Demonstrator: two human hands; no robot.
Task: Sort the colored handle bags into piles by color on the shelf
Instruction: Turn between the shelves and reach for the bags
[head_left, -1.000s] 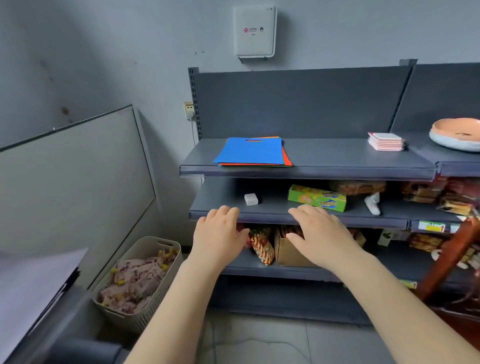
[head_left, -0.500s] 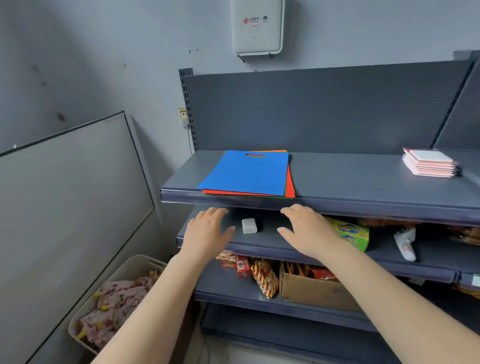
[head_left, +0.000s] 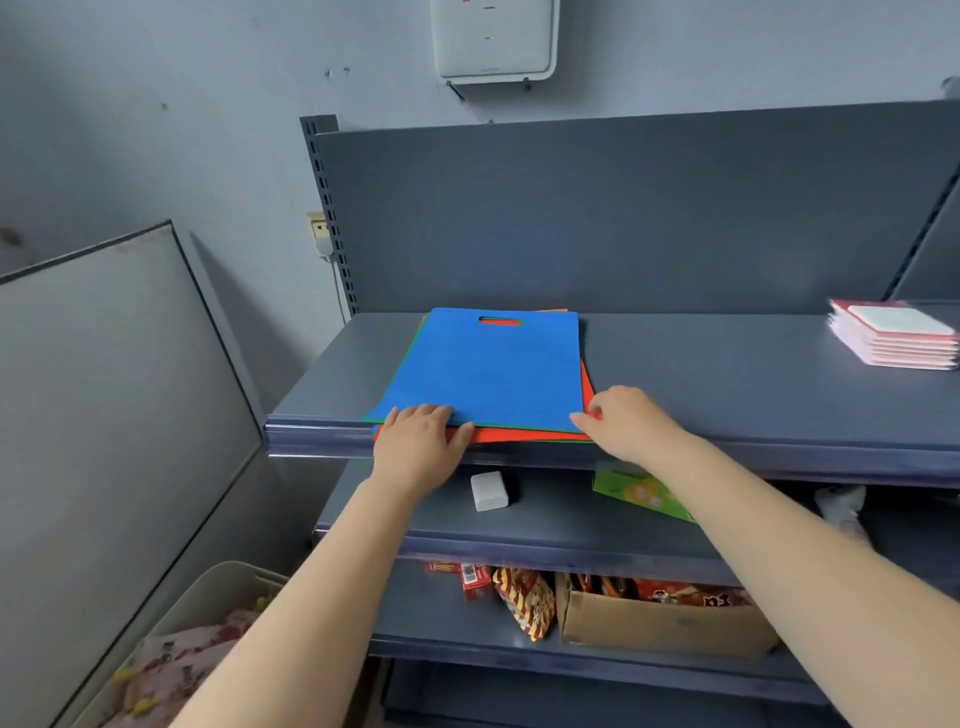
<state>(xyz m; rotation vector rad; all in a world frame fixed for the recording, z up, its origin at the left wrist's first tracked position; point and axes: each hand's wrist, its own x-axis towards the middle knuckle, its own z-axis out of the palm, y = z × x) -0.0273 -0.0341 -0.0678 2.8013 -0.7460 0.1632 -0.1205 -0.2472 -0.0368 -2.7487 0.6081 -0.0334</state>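
Blue bag (head_left: 488, 369) topmost on stack, top shelf (head_left: 727, 395). Near edge is touched by left hand (head_left: 418, 447), fingers flat; corner is pinched by right hand (head_left: 626, 423).

A dark grey metal shelf (head_left: 727, 374) unit fills the centre and right of the frame; on its top board, near the front edge at centre, lies a flat stack of handle bags (head_left: 488, 374), blue on top with green and red edges showing beneath; at the right edge sits a stack of pink-edged cards (head_left: 896, 335); the board below carries a small white block (head_left: 489, 491) and a green box (head_left: 641, 493); lower still stand snack packets (head_left: 524, 600) and a cardboard box (head_left: 660, 623).
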